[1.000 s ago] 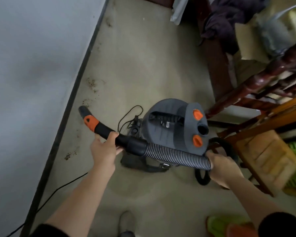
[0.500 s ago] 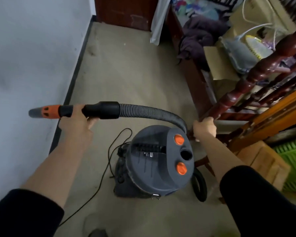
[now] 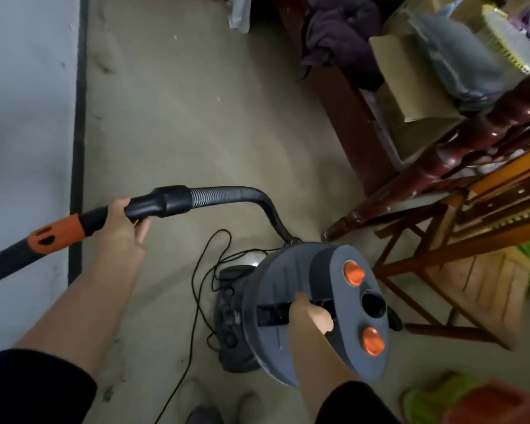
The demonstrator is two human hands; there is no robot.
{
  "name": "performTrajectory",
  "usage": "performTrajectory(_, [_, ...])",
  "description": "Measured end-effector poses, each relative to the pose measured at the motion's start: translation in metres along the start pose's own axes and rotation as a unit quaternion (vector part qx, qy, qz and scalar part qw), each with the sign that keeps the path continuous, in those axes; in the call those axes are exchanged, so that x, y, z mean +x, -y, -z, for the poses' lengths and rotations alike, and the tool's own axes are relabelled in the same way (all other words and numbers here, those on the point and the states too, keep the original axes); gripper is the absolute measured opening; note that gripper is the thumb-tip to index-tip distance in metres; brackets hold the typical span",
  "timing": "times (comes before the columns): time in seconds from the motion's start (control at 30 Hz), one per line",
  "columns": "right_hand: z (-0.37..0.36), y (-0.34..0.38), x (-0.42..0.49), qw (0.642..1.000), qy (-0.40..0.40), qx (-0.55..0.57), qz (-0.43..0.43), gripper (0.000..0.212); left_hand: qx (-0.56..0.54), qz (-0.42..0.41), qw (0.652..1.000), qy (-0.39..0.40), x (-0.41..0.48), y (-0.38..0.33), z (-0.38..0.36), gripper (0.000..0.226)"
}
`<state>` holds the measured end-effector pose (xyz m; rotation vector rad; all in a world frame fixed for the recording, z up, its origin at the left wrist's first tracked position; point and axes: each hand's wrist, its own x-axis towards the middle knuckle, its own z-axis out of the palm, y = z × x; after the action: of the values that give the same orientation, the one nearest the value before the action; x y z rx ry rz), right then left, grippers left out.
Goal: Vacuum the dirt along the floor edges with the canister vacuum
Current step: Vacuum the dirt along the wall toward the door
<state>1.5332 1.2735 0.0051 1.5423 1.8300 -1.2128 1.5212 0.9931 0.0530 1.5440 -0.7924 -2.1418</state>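
The grey canister vacuum (image 3: 291,338) with two orange knobs is tilted, its top facing me, just right of centre. My right hand (image 3: 311,315) grips the black carry handle on its lid. My left hand (image 3: 124,220) grips the black wand (image 3: 153,203) just behind its orange collar; the nozzle (image 3: 3,263) points left and down, over the white wall. The ribbed hose (image 3: 227,194) arcs from the wand down behind the canister. Specks of dirt (image 3: 112,385) lie by the dark baseboard (image 3: 78,127).
A black power cord (image 3: 201,289) loops on the beige floor left of the canister. Dark wooden furniture (image 3: 343,96) and a turned post (image 3: 441,166) line the right. A wooden chair frame (image 3: 459,264) stands beside the canister. My shoes show at the bottom edge.
My right hand left the turned wooden post and took the canister's carry handle. The canister now tilts and sits further right. The nozzle dropped lower to the left.
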Motion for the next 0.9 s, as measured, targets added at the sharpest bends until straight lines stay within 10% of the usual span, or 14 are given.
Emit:
performTrajectory(0.2, [-0.002, -0.004, 0.008, 0.998, -0.054, 0.031, 0.009, 0.072, -0.032, 0.006, 0.999, -0.03, 0.053, -0.014, 0.018, 0.056])
performTrajectory(0.9, [0.147, -0.071, 0.057, 0.928, 0.016, -0.264, 0.263, 0.038, -0.024, 0.009, 0.999, -0.018, -0.021, 0.052, 0.067, 0.031])
